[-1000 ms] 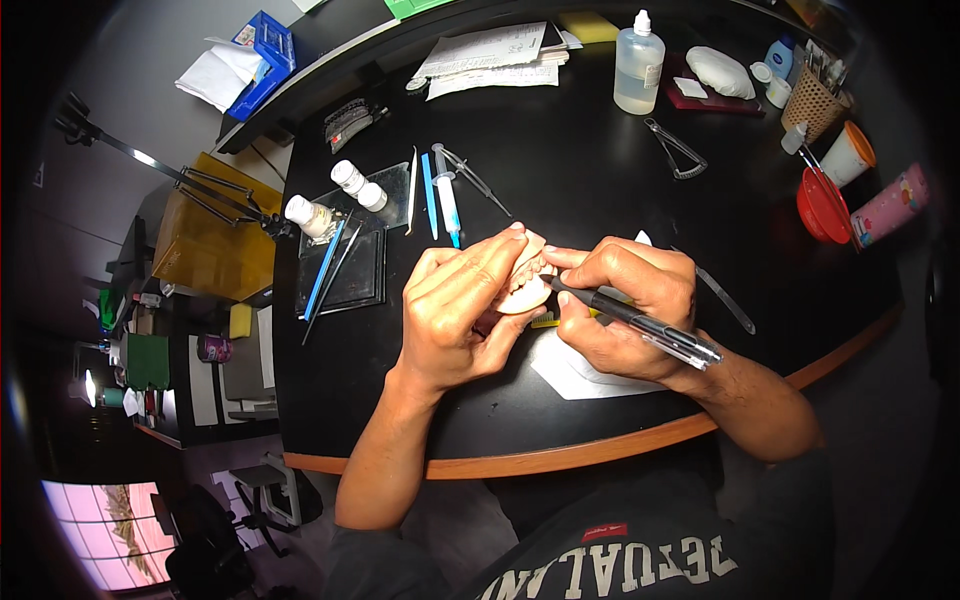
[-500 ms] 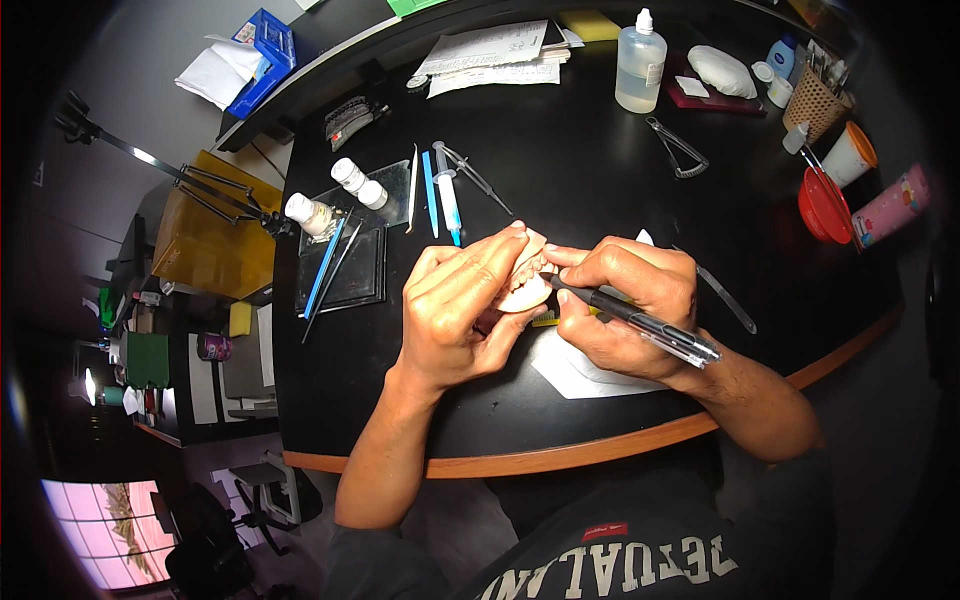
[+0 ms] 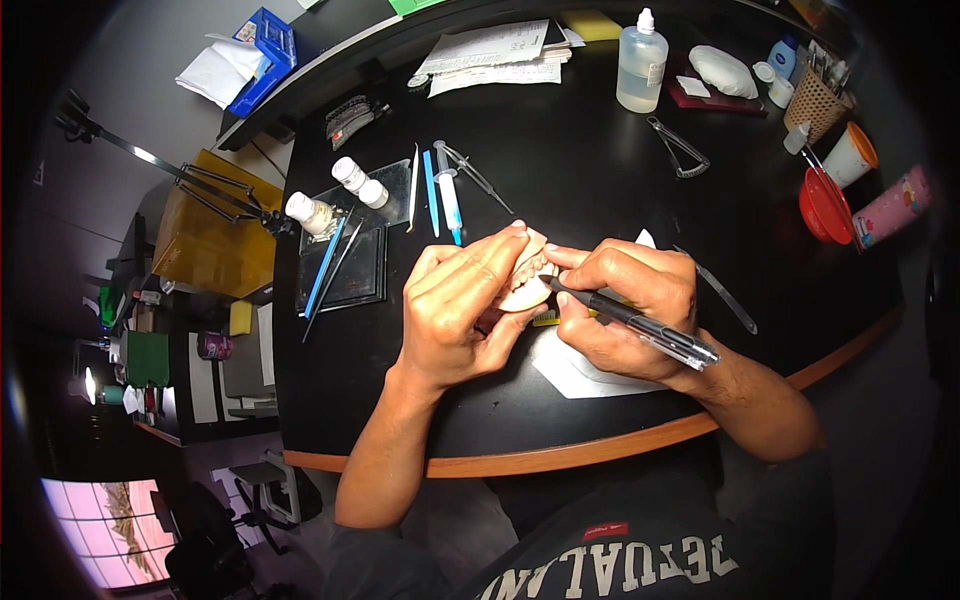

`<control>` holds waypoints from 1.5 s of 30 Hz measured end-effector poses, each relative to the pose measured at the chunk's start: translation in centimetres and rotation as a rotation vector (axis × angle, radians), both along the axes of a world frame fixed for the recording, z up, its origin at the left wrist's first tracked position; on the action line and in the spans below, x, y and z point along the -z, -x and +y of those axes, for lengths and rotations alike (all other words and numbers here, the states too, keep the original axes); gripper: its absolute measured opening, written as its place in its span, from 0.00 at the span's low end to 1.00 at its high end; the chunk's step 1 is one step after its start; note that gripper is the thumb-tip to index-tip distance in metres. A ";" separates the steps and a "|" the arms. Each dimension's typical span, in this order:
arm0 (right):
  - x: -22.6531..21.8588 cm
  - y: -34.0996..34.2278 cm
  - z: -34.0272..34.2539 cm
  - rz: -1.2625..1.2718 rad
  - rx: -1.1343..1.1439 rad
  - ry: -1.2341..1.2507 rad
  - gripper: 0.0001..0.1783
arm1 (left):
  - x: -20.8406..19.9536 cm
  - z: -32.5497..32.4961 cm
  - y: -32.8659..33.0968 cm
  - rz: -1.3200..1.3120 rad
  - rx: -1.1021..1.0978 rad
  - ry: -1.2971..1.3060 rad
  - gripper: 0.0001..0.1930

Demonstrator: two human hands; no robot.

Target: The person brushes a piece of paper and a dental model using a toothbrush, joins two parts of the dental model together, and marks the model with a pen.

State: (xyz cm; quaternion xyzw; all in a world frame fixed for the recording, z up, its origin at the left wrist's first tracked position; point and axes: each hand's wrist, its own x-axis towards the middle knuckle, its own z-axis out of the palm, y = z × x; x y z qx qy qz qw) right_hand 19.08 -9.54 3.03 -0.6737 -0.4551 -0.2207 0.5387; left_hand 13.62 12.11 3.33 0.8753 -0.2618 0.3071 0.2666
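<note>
Near the left edge of the black desk point(image 3: 350, 400), a dark square block point(image 3: 350, 292) lies with a blue-handled tool point(image 3: 322, 270) and a thin dark tool point(image 3: 325, 297) across it. Just behind, toward the back left corner, two white-capped bottles, one nearer the edge point(image 3: 308, 212) and one farther in point(image 3: 347, 172), stand by a glass slab point(image 3: 398, 208). Next come a slim pale tool point(image 3: 413, 190), a flat blue stick point(image 3: 431, 195), a syringe point(image 3: 447, 195) with a blue tip and a metal compass-like tool point(image 3: 475, 178).

Midway along the front edge, raised above the desk, the left hand point(image 3: 450, 305) is clamped on a pinkish dental cast point(image 3: 525, 297), fingers over its top and thumb underneath, the teeth facing right. The right hand point(image 3: 630, 300) is closed round a black pen point(image 3: 635, 322), its tip at the teeth; whether it touches them I cannot tell. Below the right hand a white sheet point(image 3: 590, 372) lies toward the front edge.

Farther right, a clear bottle point(image 3: 640, 70) stands near the back edge, a metal caliper point(image 3: 678, 150) in front of it. A slender metal blade point(image 3: 728, 300) lies right of the right hand, and a red bowl point(image 3: 822, 208) sits by the right edge.
</note>
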 end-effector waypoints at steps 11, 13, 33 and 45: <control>-0.4 0.0 -0.1 0.046 -0.014 0.027 0.07 | 0.0 0.0 -0.1 -0.005 0.006 -0.005 0.31; 0.0 -0.1 -0.1 0.012 -0.025 0.008 0.13 | 0.0 0.0 -0.1 -0.014 0.006 -0.003 0.31; -0.3 0.2 0.0 0.040 -0.021 -0.022 0.11 | 0.3 0.3 -0.2 -0.012 0.026 0.007 0.34; -0.2 0.4 -0.1 0.023 -0.017 0.022 0.11 | 0.1 0.1 0.2 0.037 -0.002 0.009 0.34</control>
